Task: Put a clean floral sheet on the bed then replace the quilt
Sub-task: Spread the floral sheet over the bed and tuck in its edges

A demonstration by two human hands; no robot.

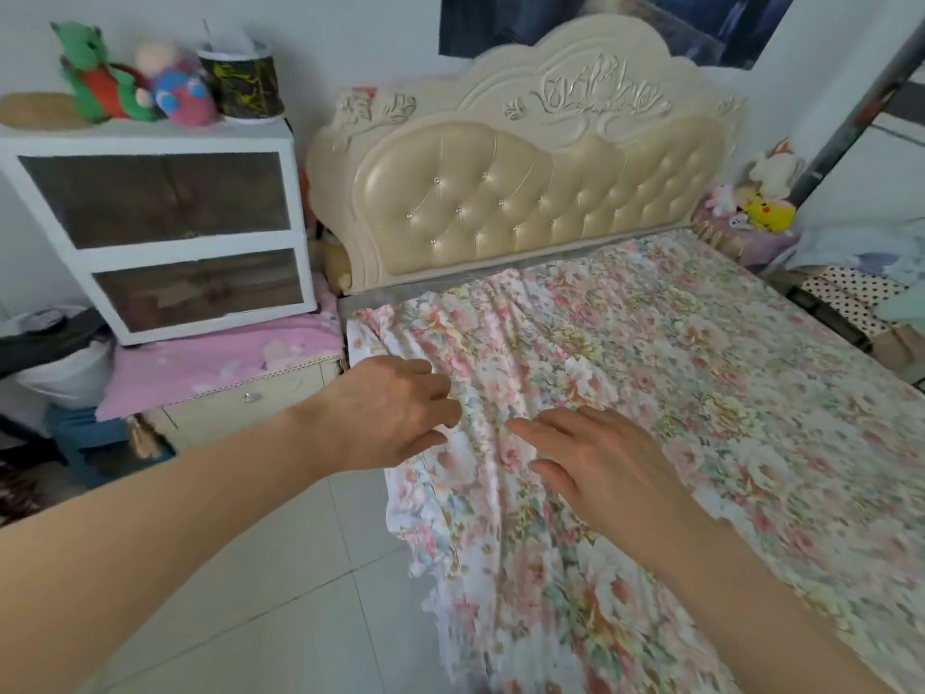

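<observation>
A pink and cream floral sheet (pixel 701 373) covers the bed, wrinkled near the left edge, where it hangs over the side toward the floor. My left hand (pixel 385 408) hovers palm down at the bed's left edge, fingers curled and apart, touching a fold of the sheet without gripping it. My right hand (pixel 600 463) lies flat on the sheet just to the right, fingers spread and pointing left. The cream tufted headboard (pixel 540 192) stands at the far end. No quilt can be made out.
A nightstand with a pink cloth (pixel 210 363) stands left of the bed, carrying a white drawer unit (pixel 160 227) topped with plush toys (pixel 100 77). More toys (pixel 766 207) sit at the far right corner. Pale floor tiles (pixel 260 593) lie below my arms. A dotted fabric pile (pixel 851 293) lies right.
</observation>
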